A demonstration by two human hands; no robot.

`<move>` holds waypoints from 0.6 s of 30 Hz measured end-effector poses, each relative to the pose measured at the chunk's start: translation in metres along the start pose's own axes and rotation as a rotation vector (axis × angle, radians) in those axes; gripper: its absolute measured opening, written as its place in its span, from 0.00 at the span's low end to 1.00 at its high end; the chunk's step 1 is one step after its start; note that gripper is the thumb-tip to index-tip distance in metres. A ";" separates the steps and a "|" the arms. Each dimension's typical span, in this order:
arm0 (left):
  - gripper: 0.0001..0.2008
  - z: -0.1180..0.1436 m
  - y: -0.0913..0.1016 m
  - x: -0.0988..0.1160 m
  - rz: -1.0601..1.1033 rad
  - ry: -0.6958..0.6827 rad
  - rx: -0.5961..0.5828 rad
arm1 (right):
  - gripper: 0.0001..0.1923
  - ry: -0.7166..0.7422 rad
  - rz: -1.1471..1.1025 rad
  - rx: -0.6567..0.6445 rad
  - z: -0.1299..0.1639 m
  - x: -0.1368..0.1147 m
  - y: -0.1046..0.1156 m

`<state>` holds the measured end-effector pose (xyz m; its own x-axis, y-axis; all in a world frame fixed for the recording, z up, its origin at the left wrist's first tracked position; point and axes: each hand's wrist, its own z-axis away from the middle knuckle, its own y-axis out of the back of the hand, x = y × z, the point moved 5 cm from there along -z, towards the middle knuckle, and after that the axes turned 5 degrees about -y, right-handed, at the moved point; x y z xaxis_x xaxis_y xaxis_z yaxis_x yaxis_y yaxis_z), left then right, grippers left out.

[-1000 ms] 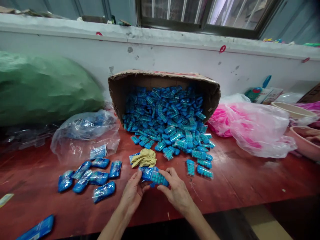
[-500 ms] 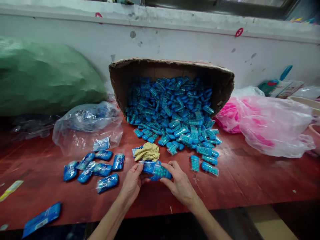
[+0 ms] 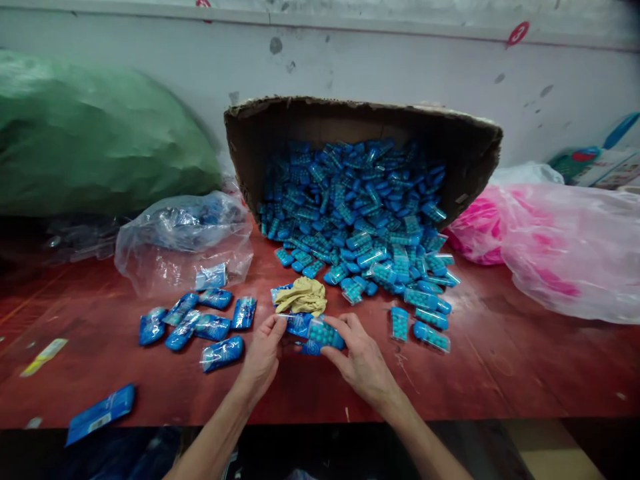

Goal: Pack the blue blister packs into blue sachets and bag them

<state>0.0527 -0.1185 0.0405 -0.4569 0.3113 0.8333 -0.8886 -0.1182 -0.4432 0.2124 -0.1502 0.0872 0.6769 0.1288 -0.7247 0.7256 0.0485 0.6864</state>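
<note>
One head-worn camera looks forward and down, close over the red table (image 3: 500, 373) toward the wall (image 3: 150, 73).

item: small blue case (image 3: 326, 333) with rows of bumps, clear top, lying on its side
sleeve: clear plastic bag (image 3: 300, 324) with blue print, a bit crumpled, the case seems partly tucked in
spot: held just over the red table's near edge, right below a tan rag
grip: pinched at both ends, bag end left, case end right
</note>
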 end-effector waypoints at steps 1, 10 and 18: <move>0.17 0.000 0.000 0.000 0.001 -0.006 0.004 | 0.22 0.000 0.009 -0.001 -0.001 0.000 -0.001; 0.15 -0.004 0.003 -0.005 0.032 0.021 0.004 | 0.21 0.000 -0.002 0.026 -0.002 0.005 -0.007; 0.14 -0.007 0.010 -0.010 -0.027 -0.017 0.030 | 0.22 -0.008 0.059 0.015 -0.003 0.008 -0.011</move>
<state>0.0487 -0.1164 0.0261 -0.4331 0.2985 0.8505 -0.9013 -0.1382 -0.4104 0.2094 -0.1471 0.0747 0.7195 0.1233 -0.6835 0.6861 0.0263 0.7270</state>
